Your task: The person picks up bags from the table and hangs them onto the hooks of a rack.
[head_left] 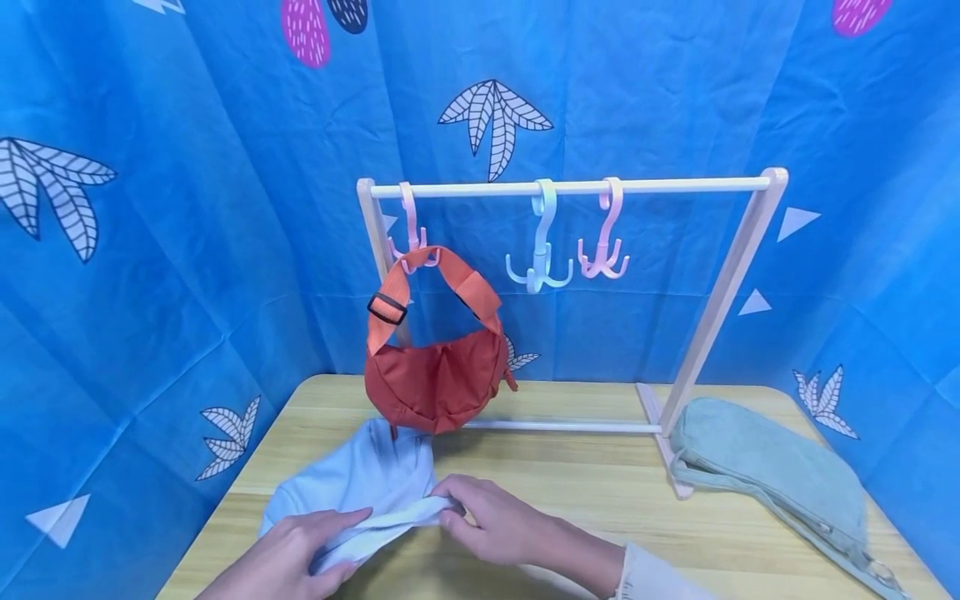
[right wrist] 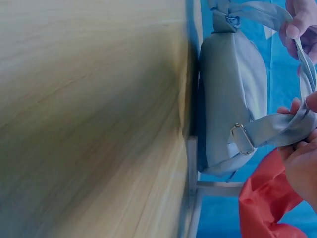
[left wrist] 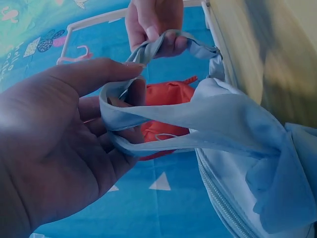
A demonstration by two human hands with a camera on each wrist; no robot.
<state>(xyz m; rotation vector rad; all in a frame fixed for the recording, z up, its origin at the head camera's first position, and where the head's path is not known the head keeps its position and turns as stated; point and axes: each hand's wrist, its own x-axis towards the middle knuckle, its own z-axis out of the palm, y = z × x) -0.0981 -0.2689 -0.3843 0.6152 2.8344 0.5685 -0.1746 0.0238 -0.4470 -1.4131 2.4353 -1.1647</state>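
Observation:
A light blue shoulder bag (head_left: 367, 467) lies at the table's front left, its strap (head_left: 405, 517) raised between both hands. My left hand (head_left: 292, 554) holds the strap; in the left wrist view, the fingers curl through its loop and the thumb lies against it. My right hand (head_left: 498, 525) pinches the strap farther along, where it looks twisted. From the right wrist, a metal buckle (right wrist: 242, 139) shows on the strap near the bag's end. The bag's zipper (left wrist: 223, 193) appears in the left wrist view.
A rack (head_left: 720, 308) stands behind, with two pink hooks (head_left: 603, 242) and a light blue hook (head_left: 540, 242) on its bar. One pink hook carries a red bag (head_left: 442, 379) above the blue one. A grey-green bag (head_left: 780, 467) lies at the right on the wooden table (head_left: 555, 483).

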